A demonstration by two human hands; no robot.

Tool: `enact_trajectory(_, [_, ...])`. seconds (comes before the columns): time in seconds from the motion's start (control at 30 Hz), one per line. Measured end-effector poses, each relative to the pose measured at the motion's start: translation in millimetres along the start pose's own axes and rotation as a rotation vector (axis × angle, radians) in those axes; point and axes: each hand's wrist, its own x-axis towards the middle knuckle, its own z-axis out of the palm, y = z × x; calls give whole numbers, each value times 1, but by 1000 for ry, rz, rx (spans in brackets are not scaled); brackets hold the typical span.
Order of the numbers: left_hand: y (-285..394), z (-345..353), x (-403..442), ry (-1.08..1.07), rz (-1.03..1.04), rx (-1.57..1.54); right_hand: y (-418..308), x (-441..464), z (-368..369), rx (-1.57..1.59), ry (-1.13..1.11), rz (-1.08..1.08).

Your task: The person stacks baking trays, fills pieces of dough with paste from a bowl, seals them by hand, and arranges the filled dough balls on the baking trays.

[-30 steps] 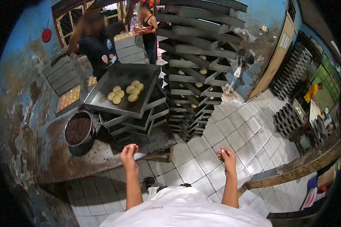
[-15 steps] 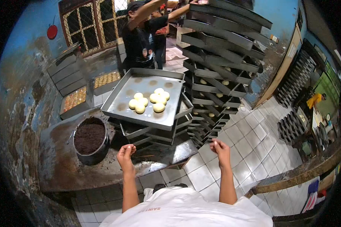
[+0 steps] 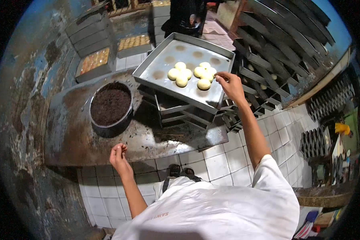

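Note:
My right hand [image 3: 230, 85] is over the right side of a metal tray [image 3: 156, 86], its thumb and finger pinched beside the right cluster of pale dough balls [image 3: 204, 83]. Whether anything is between those fingertips is too small to tell. A second cluster of dough balls [image 3: 181, 81] lies left of it. My left hand [image 3: 120, 157] hangs in front of the table edge, fingers curled together, below a pot of dark brown crumbly filling [image 3: 111, 105]. What it holds, if anything, cannot be made out. The tray rests on stacked trays.
A tall stack of crisscrossed trays [image 3: 264, 44] rises at the right. Behind the table, boxes hold small items [image 3: 94, 61] and buns [image 3: 133, 42]. Another person in black [image 3: 185, 18] stands beyond the tray. A wooden beam [image 3: 324, 200] is at lower right.
My right hand has moved up and forward from above the floor to the tray. My left hand has shifted slightly left. The view has turned, and the other person's arms are out of view.

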Motion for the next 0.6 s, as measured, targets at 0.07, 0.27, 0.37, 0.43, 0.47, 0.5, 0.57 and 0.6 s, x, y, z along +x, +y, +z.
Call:
enact_trajectory(0.07, [3, -18, -15, 61, 0, 1, 4, 16, 18, -157, -131, -118])
enact_trajectory(0.27, [10, -52, -68, 272, 30, -18, 46, 30, 70, -687, -192, -322])
enact_trajectory(0.37, [9, -36, -83, 236, 10, -28, 63, 32, 71, -728, -252, -344])
enact_trajectory(0.43, [5, -7, -84, 163, 16, -17, 69, 36, 60, -731, -237, -360])
enact_trajectory(0.47, [3, 11, -84, 77, 19, 2, 57, 27, 49, -726, -243, -369])
enact_trajectory(0.5, [8, 36, -87, -2, 39, 73, 31, 10, 25, -574, -115, -393])
enact_trajectory(0.57, [16, 96, -96, -188, 98, 154, -14, -24, -14, -318, 43, -367])
enact_trajectory(0.6, [13, 124, -98, -296, 135, 167, -32, -42, -25, -216, 70, -315])
